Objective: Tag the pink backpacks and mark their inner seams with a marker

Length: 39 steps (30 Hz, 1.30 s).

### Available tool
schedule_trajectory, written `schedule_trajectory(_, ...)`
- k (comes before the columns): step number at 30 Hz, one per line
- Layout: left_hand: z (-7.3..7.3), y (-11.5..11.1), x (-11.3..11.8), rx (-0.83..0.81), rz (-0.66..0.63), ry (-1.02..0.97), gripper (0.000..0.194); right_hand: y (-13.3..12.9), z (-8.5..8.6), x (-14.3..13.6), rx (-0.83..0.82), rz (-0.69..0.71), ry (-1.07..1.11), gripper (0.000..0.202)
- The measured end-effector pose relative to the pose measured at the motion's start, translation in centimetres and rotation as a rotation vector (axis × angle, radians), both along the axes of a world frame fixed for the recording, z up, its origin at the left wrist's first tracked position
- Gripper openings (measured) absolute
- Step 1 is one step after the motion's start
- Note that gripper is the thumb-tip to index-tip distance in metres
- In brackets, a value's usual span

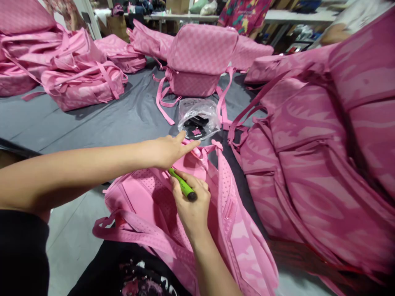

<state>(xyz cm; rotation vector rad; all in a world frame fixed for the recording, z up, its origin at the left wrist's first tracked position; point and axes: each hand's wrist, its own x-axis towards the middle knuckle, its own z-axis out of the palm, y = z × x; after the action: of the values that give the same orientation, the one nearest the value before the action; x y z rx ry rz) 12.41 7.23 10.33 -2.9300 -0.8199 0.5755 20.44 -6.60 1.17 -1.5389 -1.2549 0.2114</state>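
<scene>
My left hand (168,151) reaches across the top of an unzipped pink backpack (247,240). Its fingers are stretched out and apart, at the near edge of a clear plastic bag (193,107). Inside that bag lie black pieces, one bearing a pink emblem (196,132). My right hand (194,207) is closed around a bright green pen-shaped tool (182,183) with a black end, held over the backpack's opening. The tool's far tip is hidden beneath my left hand. The backpack leans against my lap, its strap (138,232) looping towards me.
A grey-covered table (135,113) carries a checkered pink backpack (200,49) beyond the plastic bag. More pink backpacks (83,82) are heaped at the left. Large pink camouflage backpacks (311,164) crowd the right side. Other people (242,16) stand at the far side.
</scene>
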Motion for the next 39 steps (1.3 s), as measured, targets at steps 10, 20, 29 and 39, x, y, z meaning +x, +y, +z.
schedule_trajectory(10,-0.63,0.24,0.07,0.051,-0.009,-0.008,0.094,0.37,0.14,-0.36,-0.008,-0.007,-0.032,0.015)
schedule_trajectory(20,-0.91,0.41,0.04,0.049,-0.005,-0.021,0.094,0.21,0.26,0.27,-0.045,-0.003,0.033,0.016)
schedule_trajectory(29,-0.95,0.27,0.06,0.064,-0.007,-0.032,0.094,0.55,0.26,0.33,-0.058,0.045,0.064,0.016)
schedule_trajectory(39,-0.45,-0.08,0.13,0.061,-0.005,-0.031,0.095,0.69,0.6,0.32,-0.059,0.069,0.047,0.015)
